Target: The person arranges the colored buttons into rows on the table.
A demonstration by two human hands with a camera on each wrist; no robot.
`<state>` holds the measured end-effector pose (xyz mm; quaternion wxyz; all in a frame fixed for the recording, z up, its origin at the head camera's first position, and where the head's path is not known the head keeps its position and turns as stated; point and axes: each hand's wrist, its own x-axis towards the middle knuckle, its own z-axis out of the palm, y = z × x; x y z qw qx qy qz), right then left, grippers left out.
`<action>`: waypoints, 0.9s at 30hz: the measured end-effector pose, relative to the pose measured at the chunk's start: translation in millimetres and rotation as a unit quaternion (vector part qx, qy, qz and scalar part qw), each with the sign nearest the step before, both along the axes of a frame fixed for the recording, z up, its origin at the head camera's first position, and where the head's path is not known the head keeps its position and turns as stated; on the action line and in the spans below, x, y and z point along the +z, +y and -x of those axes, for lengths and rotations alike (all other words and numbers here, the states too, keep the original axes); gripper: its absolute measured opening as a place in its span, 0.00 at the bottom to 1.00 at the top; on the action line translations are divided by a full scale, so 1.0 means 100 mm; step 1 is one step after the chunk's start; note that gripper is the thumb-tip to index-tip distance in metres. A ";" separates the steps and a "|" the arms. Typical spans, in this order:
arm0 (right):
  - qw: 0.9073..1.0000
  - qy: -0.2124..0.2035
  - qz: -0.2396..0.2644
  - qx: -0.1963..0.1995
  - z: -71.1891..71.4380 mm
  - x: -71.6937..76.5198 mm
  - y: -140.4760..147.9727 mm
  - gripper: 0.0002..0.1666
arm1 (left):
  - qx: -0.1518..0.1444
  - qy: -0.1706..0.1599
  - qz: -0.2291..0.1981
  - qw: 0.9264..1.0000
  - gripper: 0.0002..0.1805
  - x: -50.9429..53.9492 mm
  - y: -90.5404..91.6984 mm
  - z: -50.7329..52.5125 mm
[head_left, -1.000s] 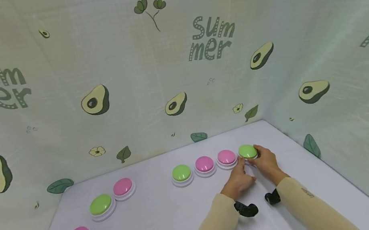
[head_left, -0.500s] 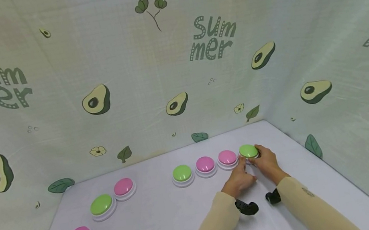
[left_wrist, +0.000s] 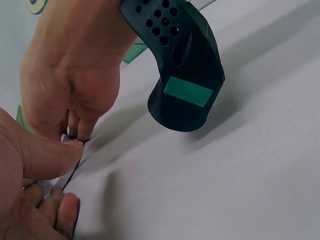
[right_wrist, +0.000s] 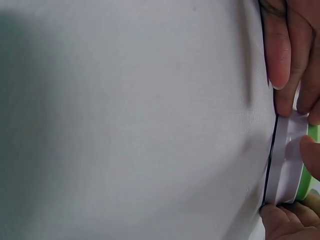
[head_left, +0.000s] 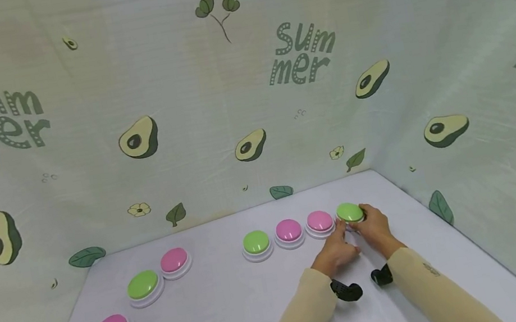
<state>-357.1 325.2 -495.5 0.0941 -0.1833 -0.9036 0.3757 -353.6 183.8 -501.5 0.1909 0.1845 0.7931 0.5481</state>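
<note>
In the head view, a green-topped round button (head_left: 350, 212) with a white base sits at the right end of the back row. My right hand (head_left: 375, 228) grips its right and front side, fingers at the rim. My left hand (head_left: 335, 250) touches the base's left front edge with extended fingertips. The right wrist view shows the white base (right_wrist: 286, 165) between left-hand fingers (right_wrist: 291, 55) above and right-hand fingers (right_wrist: 292, 220) below. Both hands, the left (left_wrist: 30, 175) and the right (left_wrist: 75, 85), are close together in the left wrist view; the button is mostly hidden there.
Left of the gripped button stand a pink button (head_left: 320, 221), a magenta one (head_left: 288, 230) and a green one (head_left: 256, 242). Several pink and green buttons run down the left side of the white table (head_left: 212, 317). A printed cloth (head_left: 187, 104) hangs behind and to the right.
The scene has shifted slightly right in the head view. Both hands keep the same places at the green button, with no visible change of hold.
</note>
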 end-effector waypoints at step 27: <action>1.000 0.015 -0.002 -0.011 -0.18 -0.01 -0.06 0.51 | 0.016 0.021 -0.013 1.000 0.44 -0.02 -0.12 -0.15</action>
